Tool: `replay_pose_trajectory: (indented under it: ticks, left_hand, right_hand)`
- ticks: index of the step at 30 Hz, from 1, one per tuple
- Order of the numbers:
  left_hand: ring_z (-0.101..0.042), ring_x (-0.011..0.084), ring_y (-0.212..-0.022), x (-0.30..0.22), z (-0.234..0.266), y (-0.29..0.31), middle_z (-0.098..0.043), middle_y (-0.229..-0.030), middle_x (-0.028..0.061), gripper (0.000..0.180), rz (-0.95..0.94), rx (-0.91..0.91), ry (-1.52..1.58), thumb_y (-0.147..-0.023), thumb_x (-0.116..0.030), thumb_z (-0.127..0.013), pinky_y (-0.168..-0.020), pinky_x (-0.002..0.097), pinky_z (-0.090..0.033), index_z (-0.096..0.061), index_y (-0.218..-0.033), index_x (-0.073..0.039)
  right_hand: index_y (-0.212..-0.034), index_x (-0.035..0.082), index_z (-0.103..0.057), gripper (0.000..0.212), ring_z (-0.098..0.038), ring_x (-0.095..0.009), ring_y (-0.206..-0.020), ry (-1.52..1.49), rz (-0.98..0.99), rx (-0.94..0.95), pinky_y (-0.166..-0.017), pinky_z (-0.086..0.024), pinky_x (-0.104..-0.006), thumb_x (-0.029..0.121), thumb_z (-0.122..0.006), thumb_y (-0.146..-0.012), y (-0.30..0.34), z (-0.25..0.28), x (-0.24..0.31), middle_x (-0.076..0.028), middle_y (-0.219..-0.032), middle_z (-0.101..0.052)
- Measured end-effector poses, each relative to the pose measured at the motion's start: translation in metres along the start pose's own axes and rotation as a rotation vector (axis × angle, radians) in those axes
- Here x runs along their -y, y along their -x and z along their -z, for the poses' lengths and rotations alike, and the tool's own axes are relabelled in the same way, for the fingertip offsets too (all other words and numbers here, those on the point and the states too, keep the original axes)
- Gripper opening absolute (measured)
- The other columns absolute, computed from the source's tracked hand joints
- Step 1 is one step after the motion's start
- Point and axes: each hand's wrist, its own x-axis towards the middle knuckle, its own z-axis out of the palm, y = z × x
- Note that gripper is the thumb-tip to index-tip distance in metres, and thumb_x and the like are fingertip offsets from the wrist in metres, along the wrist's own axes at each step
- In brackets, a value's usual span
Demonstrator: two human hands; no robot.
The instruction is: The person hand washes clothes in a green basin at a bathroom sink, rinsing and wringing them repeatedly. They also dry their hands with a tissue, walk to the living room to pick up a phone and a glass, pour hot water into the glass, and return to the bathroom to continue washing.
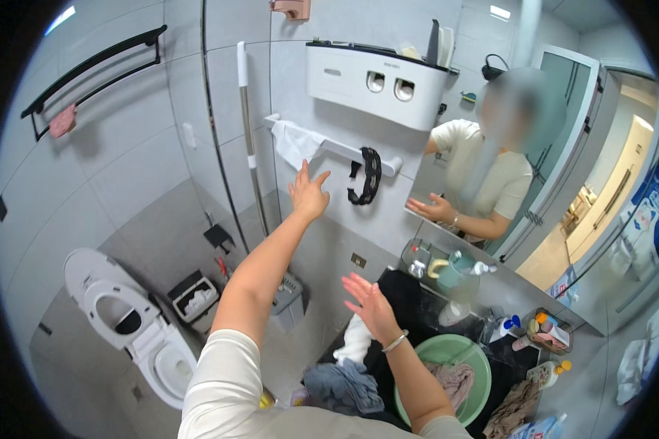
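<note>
Under the white box on the wall, a rail slants across the view, and a white cloth hangs on it below the box's left end. Its loose end points down to the floor, and its top lies along the rail; I cannot tell which way its long side runs.

Below the box and the cloth, the left hand is open, its fingers spread and pointing up. I cannot tell if it touches the cloth. Lower down under the box, the right hand is open too.

A black band hangs under the box, right of the cloth. A pole stands left of the box, near the cloth. Right of the box is a mirror. Far below the box, to its right, sits a green tub; the right arm hides part of it. Far down left of the box is a toilet.

Small letters are on the box's front.
</note>
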Motion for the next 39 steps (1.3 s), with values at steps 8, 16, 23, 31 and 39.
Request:
replay_pose_trajectory:
  ticks: [8,16,23,31,39]
  left_hand:
    - [-0.032,0.0274,-0.129,0.046,-0.014,-0.088,-0.033,-0.140,0.0108,0.045,-0.050,-0.118,0.137,-0.078,-0.020,-0.062,-0.105,0.0558,-0.020,-0.054,-0.120,-0.008]
    - [-0.060,0.0311,-0.089,0.018,0.074,0.094,-0.062,-0.097,0.0135,0.016,-0.579,0.301,0.672,-0.081,-0.012,-0.060,-0.079,0.0373,-0.048,-0.061,-0.094,-0.003]
    - [-0.060,0.0236,-0.093,0.045,0.101,0.119,-0.059,-0.113,0.0146,0.057,-0.429,0.730,1.051,-0.085,-0.025,-0.059,-0.083,0.0399,-0.047,-0.037,-0.136,-0.012]
    - [-0.039,0.0271,-0.126,0.045,0.023,0.167,-0.029,-0.143,0.0165,0.070,0.137,1.298,2.720,-0.092,-0.052,-0.037,-0.100,0.0547,-0.032,-0.013,-0.144,-0.012]
    - [-0.041,0.0285,-0.124,0.056,0.022,0.184,-0.029,-0.143,0.0176,0.069,0.050,1.370,2.456,-0.093,-0.050,-0.035,-0.101,0.0494,-0.033,-0.015,-0.143,-0.007]
  right_hand:
    - [-0.137,0.008,-0.034,0.055,-0.032,-0.020,-0.130,0.045,-0.034,-0.130,-0.104,-0.025,-0.0407,0.044,-0.034,-0.096,-0.087,-0.027,-0.010,-0.008,-0.140,-0.038]
    - [-0.132,0.008,-0.041,0.046,-0.044,-0.019,-0.120,-0.414,0.083,-0.302,-0.096,-0.038,-0.0376,0.034,-0.043,-0.094,-0.138,0.013,-0.059,-0.008,-0.131,-0.047]
    - [-0.137,0.005,-0.028,0.059,-0.036,-0.026,-0.128,-0.299,0.021,-0.032,-0.104,-0.033,-0.0376,0.044,-0.034,-0.093,-0.129,-0.055,-0.074,-0.014,-0.142,-0.032]
    - [-0.135,0.004,-0.033,0.053,-0.040,-0.022,-0.123,-0.144,0.019,-0.280,-0.101,-0.035,-0.0329,0.040,-0.031,-0.095,-0.128,-0.032,-0.130,-0.013,-0.135,-0.040]
    - [-0.132,0.004,-0.038,0.052,-0.046,-0.019,-0.117,-0.716,-0.088,-0.046,-0.096,-0.039,-0.0299,0.040,-0.035,-0.095,-0.093,-0.055,-0.076,-0.010,-0.128,-0.047]
